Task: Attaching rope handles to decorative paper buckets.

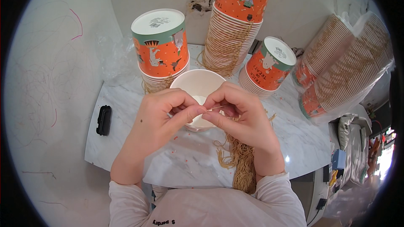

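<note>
Straight beyond the joined fingertips, the white cup just beneath them blocks a low path, while the left cup stack, the tall cup stack and the short cup stack crowd the far side. Left of the left hand, bare tabletop runs to a black object; between the forearms there is room too, narrowed by tan cords beside the right forearm. Right of the right hand, open surface reaches toward bagged cups.
</note>
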`<state>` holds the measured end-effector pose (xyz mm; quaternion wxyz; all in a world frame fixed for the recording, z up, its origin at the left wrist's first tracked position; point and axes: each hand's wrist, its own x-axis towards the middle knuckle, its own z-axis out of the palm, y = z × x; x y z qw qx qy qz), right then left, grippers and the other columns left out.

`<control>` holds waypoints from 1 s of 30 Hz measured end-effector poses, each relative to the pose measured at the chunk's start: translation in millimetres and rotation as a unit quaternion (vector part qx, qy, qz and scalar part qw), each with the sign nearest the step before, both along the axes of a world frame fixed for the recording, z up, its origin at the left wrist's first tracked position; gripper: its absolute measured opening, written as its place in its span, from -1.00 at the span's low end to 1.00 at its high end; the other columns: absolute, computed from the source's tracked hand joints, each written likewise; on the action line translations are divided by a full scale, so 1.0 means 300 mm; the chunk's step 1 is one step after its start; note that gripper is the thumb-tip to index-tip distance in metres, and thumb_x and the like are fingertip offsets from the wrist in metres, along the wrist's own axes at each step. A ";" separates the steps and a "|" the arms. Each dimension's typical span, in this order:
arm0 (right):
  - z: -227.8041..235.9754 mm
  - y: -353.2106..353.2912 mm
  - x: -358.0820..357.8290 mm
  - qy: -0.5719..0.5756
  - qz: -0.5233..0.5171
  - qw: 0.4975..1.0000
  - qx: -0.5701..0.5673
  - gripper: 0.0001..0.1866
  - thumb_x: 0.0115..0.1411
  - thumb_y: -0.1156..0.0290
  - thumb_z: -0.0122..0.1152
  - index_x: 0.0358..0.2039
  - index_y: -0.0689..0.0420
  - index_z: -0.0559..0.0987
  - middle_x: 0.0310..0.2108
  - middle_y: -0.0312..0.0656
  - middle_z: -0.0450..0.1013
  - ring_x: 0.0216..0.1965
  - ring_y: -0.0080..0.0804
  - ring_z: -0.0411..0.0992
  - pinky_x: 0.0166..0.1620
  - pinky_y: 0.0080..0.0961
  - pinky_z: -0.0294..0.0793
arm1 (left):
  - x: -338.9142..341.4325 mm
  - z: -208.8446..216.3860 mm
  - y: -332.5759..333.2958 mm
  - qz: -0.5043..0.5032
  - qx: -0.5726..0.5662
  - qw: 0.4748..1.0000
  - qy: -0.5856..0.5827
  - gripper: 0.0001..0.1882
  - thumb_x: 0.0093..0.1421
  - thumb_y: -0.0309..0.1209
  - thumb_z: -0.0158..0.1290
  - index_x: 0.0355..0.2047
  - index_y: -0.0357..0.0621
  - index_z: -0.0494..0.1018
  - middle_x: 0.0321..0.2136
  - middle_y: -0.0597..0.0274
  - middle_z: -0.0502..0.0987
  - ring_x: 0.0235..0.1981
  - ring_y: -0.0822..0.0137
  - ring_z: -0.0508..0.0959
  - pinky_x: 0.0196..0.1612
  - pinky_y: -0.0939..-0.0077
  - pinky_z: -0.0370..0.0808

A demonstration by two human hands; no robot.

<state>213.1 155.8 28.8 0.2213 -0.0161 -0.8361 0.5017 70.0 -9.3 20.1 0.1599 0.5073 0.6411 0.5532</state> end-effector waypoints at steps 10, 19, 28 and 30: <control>-0.013 0.025 0.023 -0.022 0.104 0.985 0.137 -0.86 0.08 0.56 0.36 -0.31 0.08 0.64 -0.17 -0.22 0.52 -0.31 -0.30 0.52 -0.26 -0.41 0.49 | -0.059 -0.031 -0.006 0.057 -0.043 0.989 0.127 -0.89 0.31 -0.55 0.02 -0.21 -0.32 0.51 -0.38 0.03 0.57 -0.36 0.14 0.61 -0.27 0.31 0.50; -0.107 -0.036 -0.019 -0.176 0.111 0.936 0.284 -0.93 0.19 0.45 0.27 -0.32 0.14 0.61 -0.10 -0.13 0.57 -0.28 -0.08 0.59 -0.20 -0.18 0.55 | -0.062 -0.026 -0.004 0.078 -0.061 0.987 0.127 -0.76 0.24 -0.67 -0.08 -0.10 -0.30 0.46 -0.30 -0.02 0.56 -0.29 0.04 0.60 -0.19 0.21 0.49; -0.015 0.083 0.035 -0.057 0.002 0.989 0.135 -0.90 0.15 0.56 0.32 -0.31 0.20 0.60 -0.39 -0.17 0.55 -0.37 -0.30 0.57 -0.26 -0.47 0.53 | -0.106 -0.027 -0.021 0.063 -0.054 0.965 0.249 -0.61 0.07 -0.75 -0.05 -0.07 -0.28 0.48 -0.13 -0.04 0.56 -0.03 -0.03 0.54 0.02 0.22 0.47; 0.013 0.108 0.055 -0.016 -0.013 0.998 0.053 -0.90 0.16 0.58 0.33 -0.30 0.24 0.60 -0.42 -0.23 0.54 -0.36 -0.49 0.54 -0.23 -0.55 0.52 | -0.112 -0.030 -0.019 0.056 -0.041 0.967 0.246 -0.62 0.09 -0.74 -0.02 -0.07 -0.27 0.49 -0.10 -0.03 0.57 0.00 -0.03 0.52 0.04 0.22 0.46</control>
